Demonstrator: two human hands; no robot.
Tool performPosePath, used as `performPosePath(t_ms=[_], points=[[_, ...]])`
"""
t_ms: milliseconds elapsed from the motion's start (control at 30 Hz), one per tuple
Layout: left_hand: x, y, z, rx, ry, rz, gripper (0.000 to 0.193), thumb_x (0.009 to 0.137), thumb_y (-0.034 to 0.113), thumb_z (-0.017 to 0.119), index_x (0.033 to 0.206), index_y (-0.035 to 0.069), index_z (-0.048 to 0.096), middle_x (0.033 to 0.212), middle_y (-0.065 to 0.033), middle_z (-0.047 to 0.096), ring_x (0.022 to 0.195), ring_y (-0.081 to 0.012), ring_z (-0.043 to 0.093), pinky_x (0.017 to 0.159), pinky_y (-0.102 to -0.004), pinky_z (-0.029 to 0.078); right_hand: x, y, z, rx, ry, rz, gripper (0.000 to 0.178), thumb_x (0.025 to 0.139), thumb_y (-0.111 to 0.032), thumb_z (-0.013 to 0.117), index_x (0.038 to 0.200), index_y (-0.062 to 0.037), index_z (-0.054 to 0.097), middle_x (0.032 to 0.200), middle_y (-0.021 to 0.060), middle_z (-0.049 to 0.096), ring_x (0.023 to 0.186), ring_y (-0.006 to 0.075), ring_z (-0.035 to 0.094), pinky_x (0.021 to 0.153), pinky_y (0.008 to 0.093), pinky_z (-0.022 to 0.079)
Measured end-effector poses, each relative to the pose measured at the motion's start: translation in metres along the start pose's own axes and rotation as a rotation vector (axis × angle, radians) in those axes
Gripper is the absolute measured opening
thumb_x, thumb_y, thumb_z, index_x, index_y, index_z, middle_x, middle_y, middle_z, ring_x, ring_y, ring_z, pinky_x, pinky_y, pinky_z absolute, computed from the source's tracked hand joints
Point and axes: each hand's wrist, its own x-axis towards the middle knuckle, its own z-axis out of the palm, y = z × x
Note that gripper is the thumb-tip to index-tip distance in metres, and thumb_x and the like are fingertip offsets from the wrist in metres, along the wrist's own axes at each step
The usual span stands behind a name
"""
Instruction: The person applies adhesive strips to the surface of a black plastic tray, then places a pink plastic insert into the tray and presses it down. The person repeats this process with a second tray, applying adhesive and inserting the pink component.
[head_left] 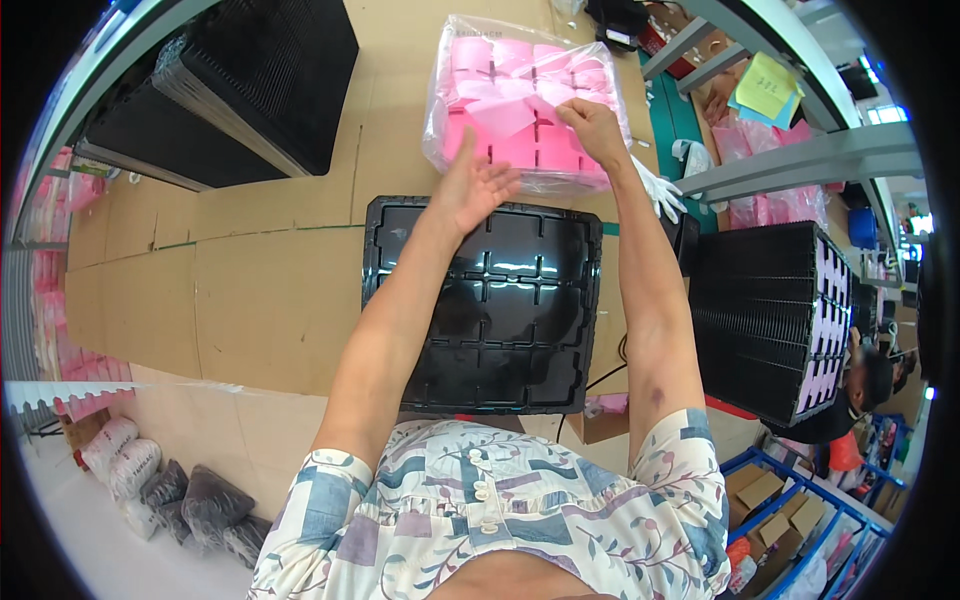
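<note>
A clear plastic bag lies open at the far middle of the table, filled with rows of pink flat pieces. Over these rows my right hand pinches the edge of a lighter pink sheet-like piece, whose exact kind I cannot make out. My left hand is at the bag's near edge, palm up with fingers spread, holding nothing. Below both hands sits a black plastic tray with moulded compartments and no pieces showing in it; my left forearm covers part of its left side.
Tall stacks of black trays stand at the far left. Another tray stack, with pale pink pieces along its side, is at the right. White gloves lie right of the bag. Metal rails cross the upper right. Cardboard covers the table.
</note>
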Motion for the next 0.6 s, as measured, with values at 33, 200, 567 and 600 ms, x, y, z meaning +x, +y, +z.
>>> performPosePath(t_ms=[33, 200, 567, 600], points=[[0.012, 0.008, 0.0, 0.005, 0.037, 0.027, 0.108, 0.085, 0.064, 0.066, 0.155, 0.004, 0.008, 0.135, -0.0275, 0.044, 0.122, -0.0392, 0.051, 0.102, -0.0502, 0.045, -0.003, -0.002, -0.004, -0.017, -0.033, -0.005, 0.023, 0.09, -0.024, 0.067, 0.088, -0.0014, 0.071, 0.065, 0.0077, 0.063, 0.062, 0.0121, 0.057, 0.061, 0.0317, 0.046], [0.043, 0.036, 0.015, 0.136, 0.089, 0.138, 0.045, 0.091, 0.028, 0.071, 0.12, 0.002, 0.05, 0.111, -0.0199, 0.058, 0.096, -0.028, 0.061, 0.08, -0.0398, 0.054, -0.032, -0.024, -0.001, -0.162, 0.142, -0.158, 0.023, 0.092, -0.025, 0.065, 0.09, -0.0019, 0.069, 0.072, 0.011, 0.065, 0.068, 0.0214, 0.063, 0.064, 0.0362, 0.047], [-0.08, 0.022, -0.016, -0.024, -0.078, 0.188, 0.026, 0.09, -0.001, 0.067, 0.113, 0.004, 0.058, 0.093, -0.0048, 0.063, 0.07, -0.011, 0.058, 0.058, -0.0223, 0.05, -0.154, -0.06, 0.094, 1.783, 0.212, 0.474, 0.046, 0.104, -0.032, 0.047, 0.143, -0.0084, 0.041, 0.136, 0.0182, 0.054, 0.12, 0.031, 0.055, 0.092, 0.0446, 0.051], [-0.091, 0.02, -0.026, 0.017, -0.074, 0.209, 0.027, 0.09, -0.001, 0.066, 0.115, 0.005, 0.058, 0.093, -0.0039, 0.063, 0.07, -0.01, 0.057, 0.058, -0.0213, 0.05, -0.16, -0.058, 0.091, 1.956, 0.366, 0.503, 0.048, 0.104, -0.035, 0.047, 0.144, -0.0093, 0.04, 0.138, 0.0183, 0.052, 0.124, 0.0318, 0.052, 0.096, 0.0473, 0.049]])
